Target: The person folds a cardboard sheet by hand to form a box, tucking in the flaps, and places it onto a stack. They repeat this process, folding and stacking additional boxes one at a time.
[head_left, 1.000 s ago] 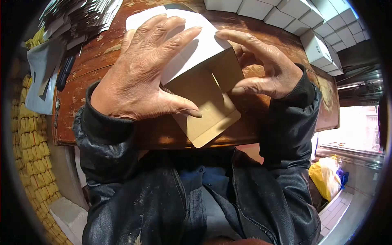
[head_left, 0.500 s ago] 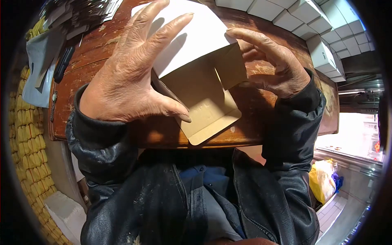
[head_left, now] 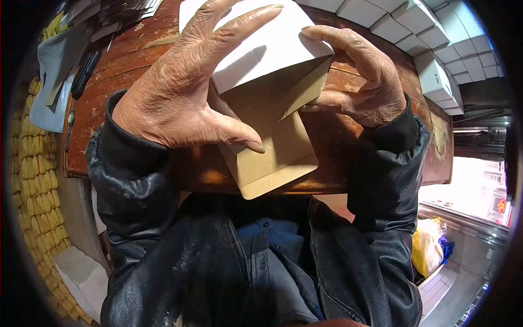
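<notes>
A small cardboard box [head_left: 256, 68], white outside and brown inside, lies on the wooden table with its end open towards me. Its long bottom flap [head_left: 278, 158] sticks out past the table's front edge. My left hand [head_left: 180, 82] lies along the box's left side, its fingers spread over the white top and its thumb at the left side flap. My right hand [head_left: 365, 79] grips the right corner, forefinger on the white edge and thumb against the right side flap [head_left: 308, 90], which is folded partly inward. The far end of the box is out of view.
White boxes [head_left: 403, 27] are stacked at the back right. A dark-handled knife or cutter [head_left: 85, 74] and a grey-blue cloth or bag [head_left: 52, 71] lie at the left edge of the worn table [head_left: 122, 68]. Stacked flat card [head_left: 114, 16] sits at the back left.
My right thumb has pushed the right side flap further inward. Both hands and the box have shifted slightly, and the left thumb is a little further right.
</notes>
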Available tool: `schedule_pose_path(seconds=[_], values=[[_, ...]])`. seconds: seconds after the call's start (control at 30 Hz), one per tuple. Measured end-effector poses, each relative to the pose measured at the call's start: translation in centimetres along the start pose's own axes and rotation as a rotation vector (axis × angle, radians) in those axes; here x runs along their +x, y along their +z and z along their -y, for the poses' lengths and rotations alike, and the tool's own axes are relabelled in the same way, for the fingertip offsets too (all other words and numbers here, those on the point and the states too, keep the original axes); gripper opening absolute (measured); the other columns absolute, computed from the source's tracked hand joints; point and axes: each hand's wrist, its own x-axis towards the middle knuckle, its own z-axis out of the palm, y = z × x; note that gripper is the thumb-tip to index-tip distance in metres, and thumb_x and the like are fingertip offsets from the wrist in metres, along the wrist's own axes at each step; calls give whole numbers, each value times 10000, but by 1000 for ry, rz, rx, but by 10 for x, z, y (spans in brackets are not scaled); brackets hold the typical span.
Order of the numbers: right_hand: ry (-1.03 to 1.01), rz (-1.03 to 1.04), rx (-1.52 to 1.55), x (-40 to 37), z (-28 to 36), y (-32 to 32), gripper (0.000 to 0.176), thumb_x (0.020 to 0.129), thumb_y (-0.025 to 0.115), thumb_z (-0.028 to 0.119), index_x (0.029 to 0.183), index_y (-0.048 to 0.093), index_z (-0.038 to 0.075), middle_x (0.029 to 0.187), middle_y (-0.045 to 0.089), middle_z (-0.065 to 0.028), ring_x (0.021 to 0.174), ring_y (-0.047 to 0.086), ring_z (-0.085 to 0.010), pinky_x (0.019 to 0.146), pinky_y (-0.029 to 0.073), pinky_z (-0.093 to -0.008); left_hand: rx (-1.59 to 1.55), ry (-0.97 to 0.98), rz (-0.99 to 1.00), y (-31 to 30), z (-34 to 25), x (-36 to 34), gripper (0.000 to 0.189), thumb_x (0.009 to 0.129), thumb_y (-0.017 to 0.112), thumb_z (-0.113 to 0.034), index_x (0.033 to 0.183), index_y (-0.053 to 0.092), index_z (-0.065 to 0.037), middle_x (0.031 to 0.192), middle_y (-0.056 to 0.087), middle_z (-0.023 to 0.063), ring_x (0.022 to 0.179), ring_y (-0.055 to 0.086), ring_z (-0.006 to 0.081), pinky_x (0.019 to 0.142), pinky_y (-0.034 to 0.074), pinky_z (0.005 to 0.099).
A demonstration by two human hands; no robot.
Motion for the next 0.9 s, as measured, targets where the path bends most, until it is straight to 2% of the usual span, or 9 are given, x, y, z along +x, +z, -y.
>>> schedule_pose_path(seconds=[0.17, 0.33, 0.43, 0.57, 0.6, 0.7, 0.73, 0.83, 0.9], values=[[-17, -33, 32, 0, 7, -6, 843, 566, 882, 261, 1289, 526, 12, 1196, 608, -108, 1113, 586, -223, 968, 477, -321, -64, 86, 5, -8, -1, 4, 1074, 593, 908, -350, 1460, 333, -85, 1489, 220, 257, 1383, 237, 430, 1117, 226, 520], [94, 117, -130, -5, 17, -21, 842, 575, 872, 296, 1288, 526, 11, 1174, 605, -94, 1016, 593, -206, 920, 482, -304, -63, 68, -13, 9, 11, -1, 1087, 566, 919, -359, 1453, 350, -94, 1488, 212, 262, 1385, 223, 429, 1119, 219, 522], [96, 48, -76, -5, 6, -6, 835, 590, 859, 294, 1300, 519, 19, 1164, 600, -90, 1033, 589, -190, 906, 479, -286, -47, 74, 8, 8, 18, -5, 1091, 558, 920, -368, 1452, 356, -94, 1486, 217, 261, 1385, 223, 427, 1122, 210, 518], [78, 23, 48, -2, 11, -4, 916, 587, 887, 332, 1345, 479, 19, 1167, 595, -102, 1079, 575, -201, 958, 446, -331, -3, 69, 34, 2, 22, -8, 1097, 548, 921, -379, 1450, 364, -94, 1483, 224, 260, 1384, 224, 424, 1128, 198, 512], [131, 22, 40, -1, 17, -6, 886, 634, 873, 328, 1353, 465, 9, 1174, 591, -112, 1102, 562, -206, 977, 429, -351, 8, 69, 36, 1, 23, -8, 1098, 546, 921, -382, 1449, 366, -94, 1482, 226, 260, 1384, 224, 423, 1129, 195, 510], [80, -15, -74, 0, 21, 1, 801, 706, 832, 288, 1358, 460, 8, 1158, 591, -120, 1107, 564, -218, 955, 440, -336, 61, 79, 28, 1, 20, -7, 1092, 549, 919, -384, 1448, 371, -93, 1477, 233, 262, 1380, 231, 426, 1129, 194, 509], [43, -28, -109, 1, 21, 5, 637, 766, 754, 115, 1336, 487, 15, 1135, 594, -122, 1014, 577, -213, 893, 458, -308, 84, 86, 26, 1, 18, -5, 1083, 557, 916, -381, 1447, 372, -92, 1474, 236, 263, 1376, 237, 431, 1127, 199, 511], [142, -73, -199, 1, 23, 7, 534, 765, 634, -29, 1287, 534, 26, 1101, 600, -111, 856, 559, -191, 791, 468, -276, 203, 97, -5, -1, 3, 0, 1042, 588, 905, -357, 1445, 375, -92, 1458, 251, 273, 1364, 256, 444, 1116, 222, 514], [94, -191, -331, 1, 22, 12, 486, 744, 541, -96, 1212, 586, 27, 1041, 608, -82, 736, 506, -149, 696, 460, -261, 203, 120, -35, 0, 7, 1, 1010, 610, 894, -334, 1445, 378, -96, 1448, 259, 280, 1358, 268, 446, 1110, 236, 512]])
